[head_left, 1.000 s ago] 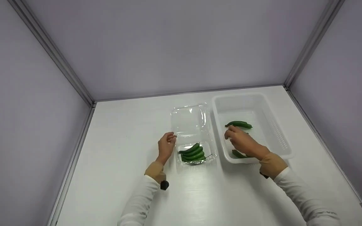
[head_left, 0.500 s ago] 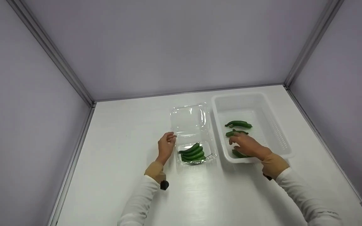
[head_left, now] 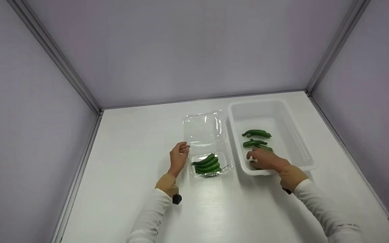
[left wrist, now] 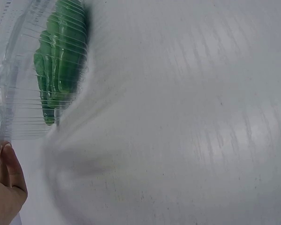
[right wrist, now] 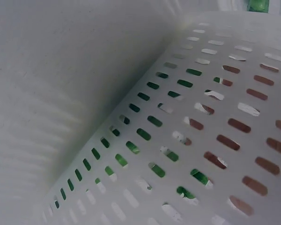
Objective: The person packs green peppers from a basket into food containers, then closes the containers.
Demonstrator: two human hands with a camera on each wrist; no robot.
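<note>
**Two hands at a clear box and a white slotted basket**

We see a smooth white table (head_left: pixel 130 189) with a faint gloss, closed in by pale matte walls. We take the white basket (head_left: pixel 301 141) as our landmark. It is a deep rectangle of hard plastic with rounded corners, and its walls are pierced by rows of short slots, which the right wrist view shows from close up (right wrist: pixel 210 140).

Just left of the basket lies a clear clamshell box (head_left: pixel 208 143) of thin, shiny, ribbed plastic, open flat, with its lid on the far side. In its near half a bunch of green peppers (head_left: pixel 208 164) lies side by side, each one curved, smooth and glossy; the left wrist view shows them through the ribbed wall (left wrist: pixel 61 65).

Inside the basket, in the middle part of the floor, lie two more peppers (head_left: pixel 256 133), long and slightly bent, one just behind the other.

The right hand (head_left: pixel 264 160) is down in the near end of the basket, just before these two peppers. Its fingers are curled downward close together, but we cannot tell if they pinch something.

The left hand (head_left: pixel 179 157) rests at the left edge of the clamshell box, on the side away from the basket. Its fingers are bent and close together, with the fingertips (left wrist: pixel 9 164) touching the plastic rim.
</note>
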